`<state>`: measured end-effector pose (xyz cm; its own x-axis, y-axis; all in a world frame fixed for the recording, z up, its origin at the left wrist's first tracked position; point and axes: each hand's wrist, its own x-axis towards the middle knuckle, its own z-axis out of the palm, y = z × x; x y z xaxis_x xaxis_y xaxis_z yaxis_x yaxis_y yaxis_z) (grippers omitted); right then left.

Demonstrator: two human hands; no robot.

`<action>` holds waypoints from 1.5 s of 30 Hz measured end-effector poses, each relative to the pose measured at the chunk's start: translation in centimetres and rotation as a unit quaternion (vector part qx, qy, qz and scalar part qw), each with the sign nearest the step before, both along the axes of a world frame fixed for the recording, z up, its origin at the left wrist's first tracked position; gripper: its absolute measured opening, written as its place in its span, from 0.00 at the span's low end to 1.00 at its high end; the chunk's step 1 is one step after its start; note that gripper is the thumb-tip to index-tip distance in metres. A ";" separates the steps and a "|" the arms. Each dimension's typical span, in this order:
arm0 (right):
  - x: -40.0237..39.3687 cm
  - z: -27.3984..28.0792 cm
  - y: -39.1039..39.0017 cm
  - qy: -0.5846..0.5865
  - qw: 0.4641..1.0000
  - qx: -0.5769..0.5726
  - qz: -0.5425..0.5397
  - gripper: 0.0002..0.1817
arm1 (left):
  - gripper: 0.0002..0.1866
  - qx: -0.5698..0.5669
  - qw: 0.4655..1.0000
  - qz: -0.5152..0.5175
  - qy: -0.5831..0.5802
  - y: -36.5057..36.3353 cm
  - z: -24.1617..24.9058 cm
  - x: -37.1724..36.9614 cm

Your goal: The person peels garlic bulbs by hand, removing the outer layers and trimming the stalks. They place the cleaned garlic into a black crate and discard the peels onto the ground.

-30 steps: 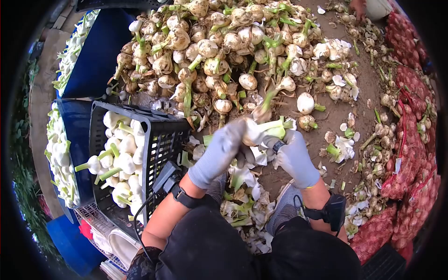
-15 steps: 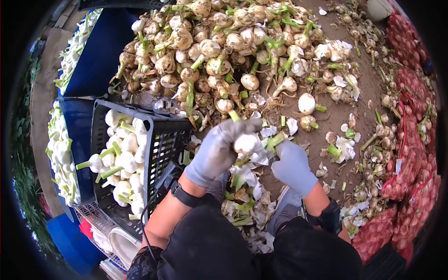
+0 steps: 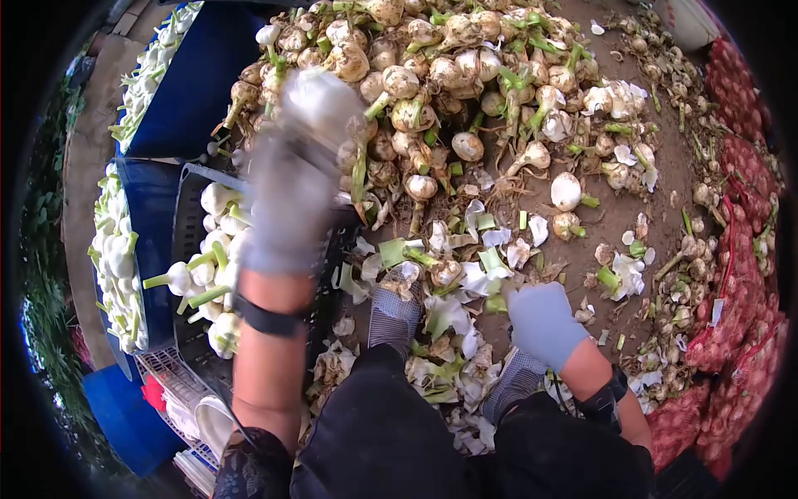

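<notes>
My left hand (image 3: 289, 195), in a pale glove and smeared by motion, is over the edge of the black crate (image 3: 193, 179). A peeled white garlic bulb (image 3: 322, 101) is at its fingers, also blurred. Peeled garlic bulbs with green stems (image 3: 220, 258) fill the crate below. My right hand (image 3: 544, 326), gloved as well, is low above the ground by my shoe, fingers curled down; what they hold is hidden. Torn garlic skins (image 3: 449, 316) lie beside it and between my feet.
A heap of dirty, unpeeled garlic (image 3: 449, 75) spreads ahead on the soil. Blue containers (image 3: 154, 204) of cleaned garlic stand at the left. Red mesh sacks (image 3: 727, 299) line the right side. A blue bucket (image 3: 125, 424) is at the lower left.
My left hand has swung left and up with the garlic bulb, away from my right hand, toward the crate. My right hand has dropped slightly lower and right. The view has shifted a little.
</notes>
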<state>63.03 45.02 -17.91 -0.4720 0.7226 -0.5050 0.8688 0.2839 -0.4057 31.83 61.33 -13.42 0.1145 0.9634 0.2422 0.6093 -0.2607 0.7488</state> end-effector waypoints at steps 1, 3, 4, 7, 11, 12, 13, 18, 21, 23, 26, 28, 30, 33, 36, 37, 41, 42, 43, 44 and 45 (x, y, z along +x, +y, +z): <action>-0.3 -0.2 0.0 -0.036 0.999 -0.005 0.009 0.14 | 0.28 -0.023 0.995 -0.004 0.098 2.8 3.1 -3.9; -2.0 0.0 0.9 0.045 0.998 0.029 -0.024 0.14 | 0.32 -0.034 0.994 0.008 -0.104 2.2 8.3 -4.1; -3.0 0.3 2.0 0.122 0.988 0.075 -0.057 0.14 | 0.34 -0.155 0.838 -0.163 -0.498 2.4 9.0 -4.0; -7.2 -4.7 3.9 0.249 0.953 0.084 -0.147 0.14 | 0.37 -0.062 0.866 -0.027 -0.496 -1.7 6.4 2.9; -8.5 -7.1 2.7 0.044 0.995 -0.021 -0.087 0.16 | 0.27 -0.334 0.817 0.023 -0.469 -7.6 -0.8 6.9; -8.1 -7.2 2.2 0.021 0.993 -0.092 -0.065 0.17 | 0.25 -0.373 0.818 0.022 -0.438 -8.9 -2.6 6.5; -7.5 -7.2 1.7 0.015 0.994 -0.092 -0.063 0.17 | 0.24 -0.407 0.817 0.019 -0.408 -10.0 -4.2 6.3; -3.9 -6.7 0.2 0.382 0.786 -0.263 -0.409 0.18 | 0.32 -0.307 0.924 -0.183 -0.135 -12.5 -6.0 7.3; -2.4 -3.4 2.0 0.426 0.693 -0.286 -0.506 0.12 | 0.34 -0.245 0.937 -0.226 -0.102 -11.2 -7.3 8.5; -1.9 -3.2 2.5 0.439 0.708 -0.287 -0.473 0.13 | 0.33 -0.200 0.952 -0.228 -0.031 -10.9 -6.3 9.1; -2.6 -2.0 3.0 0.424 0.691 -0.278 -0.515 0.14 | 0.34 -0.257 0.943 -0.200 -0.072 -11.1 -6.6 9.4; -2.6 -1.5 3.0 0.411 0.696 -0.283 -0.517 0.14 | 0.34 -0.336 0.914 -0.177 -0.144 -11.1 -6.9 9.3; -2.6 -0.4 2.9 0.425 0.703 -0.270 -0.502 0.14 | 0.35 -0.403 0.863 -0.117 -0.282 -11.4 -7.1 9.3; -2.2 0.3 3.1 0.432 0.689 -0.289 -0.505 0.15 | 0.36 -0.441 0.793 -0.075 -0.414 -11.4 -6.7 9.7; -2.0 0.6 2.6 0.418 0.742 -0.202 -0.483 0.15 | 0.33 -0.512 0.691 -0.109 -0.497 -11.3 -6.5 9.5; -2.0 0.5 2.4 0.419 0.741 -0.202 -0.484 0.15 | 0.36 -0.531 0.612 -0.125 -0.573 -11.5 -6.8 9.4; -2.3 -1.4 1.8 0.432 0.814 0.018 -0.388 0.14 | 0.46 -0.553 0.648 -0.129 -0.508 -11.1 -6.2 9.9; -2.4 -1.5 1.6 0.572 0.679 -0.089 -0.451 0.14 | 0.43 -0.497 0.678 -0.203 -0.502 -10.7 -4.8 10.0; -1.9 -1.2 1.7 0.570 0.679 -0.088 -0.454 0.14 | 0.43 -0.499 0.676 -0.205 -0.502 -10.9 -5.0 10.3; -1.4 -0.7 2.1 0.543 0.693 -0.155 -0.448 0.14 | 0.43 -0.492 0.728 -0.209 -0.430 -11.3 -5.2 10.5; -1.2 -0.4 2.3 0.514 0.704 -0.224 -0.437 0.13 | 0.43 -0.480 0.775 -0.210 -0.354 -11.5 -5.2 10.5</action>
